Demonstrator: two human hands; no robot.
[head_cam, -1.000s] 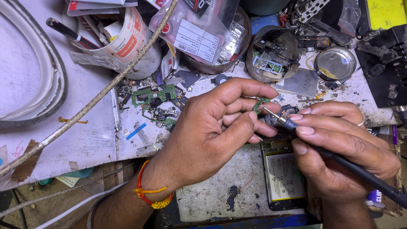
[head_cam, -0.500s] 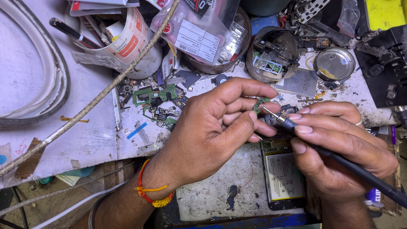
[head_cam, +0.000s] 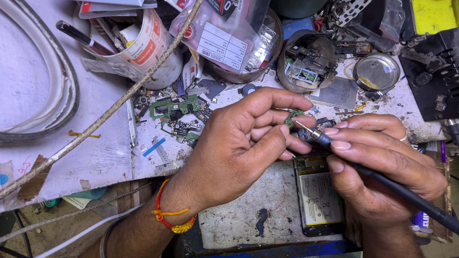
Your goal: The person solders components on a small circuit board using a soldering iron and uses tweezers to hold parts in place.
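the white workbench (head_cam: 95, 157) is scratched and crowded with parts. on its left side lies a coil of grey cable (head_cam: 62, 91), and a braided cord (head_cam: 119, 105) runs across it diagonally. an opened smartphone (head_cam: 318, 196) with its battery showing lies at the near edge, between the two wrists. the left hand (head_cam: 239, 153) pinches a small green circuit board (head_cam: 292, 117) between thumb and fingers, raised just above the phone. the right hand (head_cam: 382, 167) is closed around a black soldering iron (head_cam: 406, 193), held like a pen, and its metal tip touches the small board. more green boards (head_cam: 177, 114) lie scattered behind the left hand.
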